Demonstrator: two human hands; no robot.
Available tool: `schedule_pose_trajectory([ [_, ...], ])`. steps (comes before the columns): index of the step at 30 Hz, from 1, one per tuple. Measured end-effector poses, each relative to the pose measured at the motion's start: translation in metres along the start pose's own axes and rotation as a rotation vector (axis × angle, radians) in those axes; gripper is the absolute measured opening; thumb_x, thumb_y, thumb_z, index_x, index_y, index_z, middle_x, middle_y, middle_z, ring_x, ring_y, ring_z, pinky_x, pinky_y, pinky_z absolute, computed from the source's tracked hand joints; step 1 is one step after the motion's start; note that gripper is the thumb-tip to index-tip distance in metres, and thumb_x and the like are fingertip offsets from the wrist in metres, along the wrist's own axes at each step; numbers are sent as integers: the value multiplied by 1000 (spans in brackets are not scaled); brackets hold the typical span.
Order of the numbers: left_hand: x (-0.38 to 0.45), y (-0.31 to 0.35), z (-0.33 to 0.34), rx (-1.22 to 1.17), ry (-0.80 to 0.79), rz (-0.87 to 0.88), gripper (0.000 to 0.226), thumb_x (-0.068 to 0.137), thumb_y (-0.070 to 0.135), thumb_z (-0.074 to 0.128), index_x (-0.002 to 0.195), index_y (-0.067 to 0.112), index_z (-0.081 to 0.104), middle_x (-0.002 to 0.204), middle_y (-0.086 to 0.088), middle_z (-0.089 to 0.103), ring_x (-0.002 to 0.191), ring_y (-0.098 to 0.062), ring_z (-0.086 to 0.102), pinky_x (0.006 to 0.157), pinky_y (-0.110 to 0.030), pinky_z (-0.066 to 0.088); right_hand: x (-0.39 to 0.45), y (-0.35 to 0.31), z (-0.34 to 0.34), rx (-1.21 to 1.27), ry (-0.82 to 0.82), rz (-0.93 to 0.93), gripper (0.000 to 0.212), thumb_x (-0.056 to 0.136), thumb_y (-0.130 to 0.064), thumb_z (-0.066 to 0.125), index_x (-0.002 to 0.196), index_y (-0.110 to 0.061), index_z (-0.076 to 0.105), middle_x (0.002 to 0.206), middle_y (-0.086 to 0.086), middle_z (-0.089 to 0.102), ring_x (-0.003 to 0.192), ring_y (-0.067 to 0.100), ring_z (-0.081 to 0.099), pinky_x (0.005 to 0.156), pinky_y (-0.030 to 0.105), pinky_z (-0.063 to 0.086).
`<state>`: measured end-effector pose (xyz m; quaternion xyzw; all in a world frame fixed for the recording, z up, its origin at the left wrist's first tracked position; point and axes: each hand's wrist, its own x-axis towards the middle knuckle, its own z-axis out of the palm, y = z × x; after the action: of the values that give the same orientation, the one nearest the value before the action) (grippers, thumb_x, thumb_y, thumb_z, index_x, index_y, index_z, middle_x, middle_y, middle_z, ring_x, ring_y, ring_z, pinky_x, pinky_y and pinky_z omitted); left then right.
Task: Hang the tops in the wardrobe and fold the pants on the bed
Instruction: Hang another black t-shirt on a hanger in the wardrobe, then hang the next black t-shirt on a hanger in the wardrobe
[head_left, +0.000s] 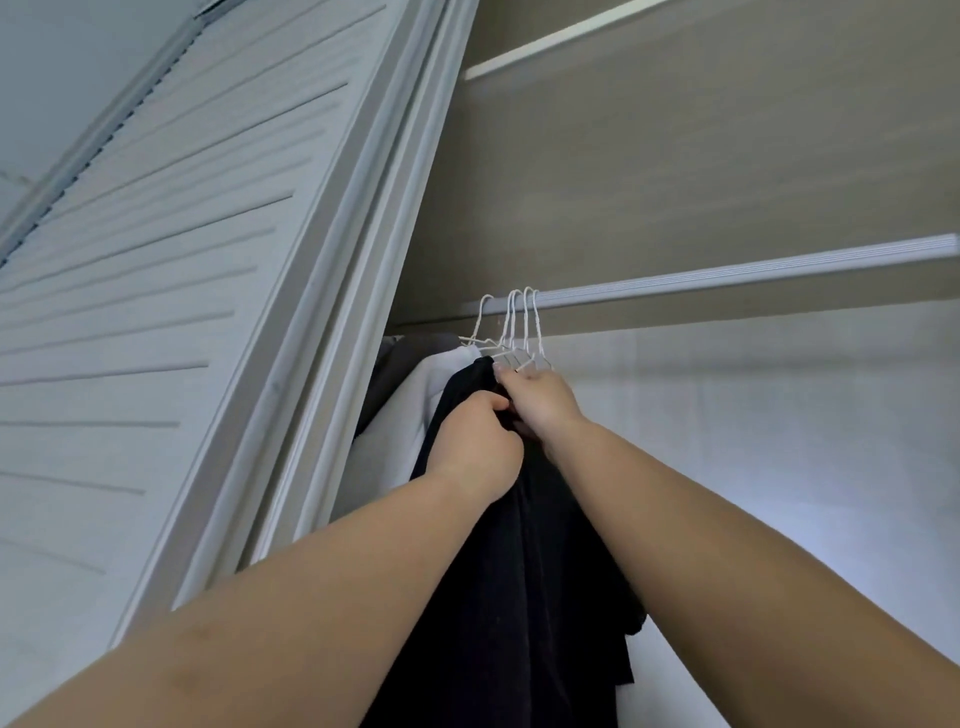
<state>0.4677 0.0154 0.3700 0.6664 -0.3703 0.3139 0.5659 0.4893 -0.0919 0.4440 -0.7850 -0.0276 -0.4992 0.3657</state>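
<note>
Black fabric is bunched in the left hand (480, 441), whose fingers curl into the upper part of a black top (519, 571) just below its collar. The right hand (540, 400) sits touching the left one, slightly higher, with its fingers closed around the lower wires of the white wire hangers (519, 332) where the black top meets them; which single hanger it holds cannot be told, since the wires crowd together. Both forearms reach up and forward from the bottom of the view, the left from the lower left corner, the right from the lower right.

The black top hangs straight down between the two arms and runs out of view at the bottom edge. Just to its left hangs a white garment (415, 415), touching it, and further left a grey garment (410, 358) lies partly hidden against the side of the wardrobe. Several hanger hooks sit close together over the left end of a pale metal rail (727, 273), which runs off to the right and rises slightly in the view. The rest of the rail to the right carries nothing visible.

Behind the rail the wardrobe's back wall (675, 166) is a beige wood-grain panel, with the pale edge of a shelf (545, 44) higher up. On the left stands a white slatted door (156, 260) in its frame, seen at a steep angle.
</note>
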Motion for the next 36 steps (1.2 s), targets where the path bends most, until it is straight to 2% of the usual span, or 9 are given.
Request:
schedule_pose_trajectory([
  [3,-4,-4,2,-7,21,17,47,88,6,49,133,20,46,99,3,58,83,-14,57,56,-18,39,-8,9,-7,-53,-28,-83,47,90,-47,52,102,-3,62,86,4,57,90,23,61,92,48,50],
  [9,-31,-7,9,-57,67,126,48,88,11,55,134,20,44,101,15,54,77,7,50,60,3,37,-47,24,-40,-427,-86,-250,48,92,-41,54,131,-14,54,133,3,56,122,18,51,96,26,38],
  [14,-74,-6,11,-57,54,153,59,87,13,57,140,24,37,132,-2,50,112,-13,51,70,-2,36,-109,21,-61,-292,-171,-319,40,91,-31,58,129,-19,55,128,-2,59,98,6,60,92,22,41],
  [18,-126,-2,1,-34,37,184,60,88,13,58,142,26,35,137,15,42,118,11,33,88,3,26,-178,18,-73,-138,-267,-338,39,91,-25,58,129,-23,54,126,-7,57,95,-5,61,89,14,43],
  [20,-157,2,-9,-88,8,159,55,89,12,58,138,27,39,126,25,45,114,14,43,93,-5,35,-212,13,-81,-49,-316,-339,39,91,-23,58,130,-25,52,129,-9,55,101,-5,60,90,15,44],
  [25,-262,14,-58,-161,16,-8,29,89,15,59,113,31,55,113,8,62,101,-6,62,94,-39,51,-316,-9,-87,232,-342,-335,31,90,-23,59,118,-37,54,124,-15,57,108,-11,55,84,5,44],
  [28,-344,27,-95,-104,46,-113,25,86,21,60,108,32,57,108,4,65,102,-12,63,88,-36,53,-388,-15,-74,461,-423,-257,31,90,-16,61,116,-32,57,124,-12,57,110,-6,56,78,4,44],
  [32,-460,51,-145,76,80,-287,26,84,22,57,107,34,55,103,12,66,103,-5,62,81,-18,49,-490,-27,-46,652,-665,-143,31,89,-12,62,111,-33,56,123,-5,58,110,-5,55,78,7,45],
  [36,-571,87,-195,203,239,-508,28,89,13,62,109,32,56,106,9,67,104,-3,62,82,-17,48,-597,-48,-29,763,-920,3,32,88,-10,63,105,-36,56,119,-11,60,111,1,57,80,10,45],
])
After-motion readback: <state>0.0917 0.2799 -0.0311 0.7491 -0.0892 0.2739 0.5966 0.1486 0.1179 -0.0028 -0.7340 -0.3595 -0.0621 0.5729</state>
